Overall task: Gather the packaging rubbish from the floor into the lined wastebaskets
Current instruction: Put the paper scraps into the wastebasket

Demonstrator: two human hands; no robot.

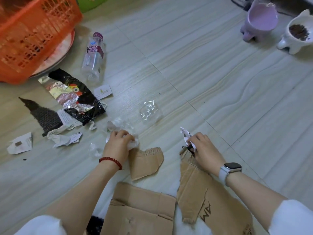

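Left grip (118,141) clenched on crumpled clear plastic (133,144). Right grip (201,146) clenched on white paper scrap (185,134). Three torn cardboard pieces lie on the floor (203,73) beneath and behind both grips. One soda bottle (93,56) and one foil bag (76,95) lie beyond the left grip.

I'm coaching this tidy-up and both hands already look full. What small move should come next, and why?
Probably lift both hands toward the orange basket and drop what they hold. The left hand grips crumpled clear plastic; the right hand pinches torn paper scraps. Neither has a free grip for the cardboard pieces.
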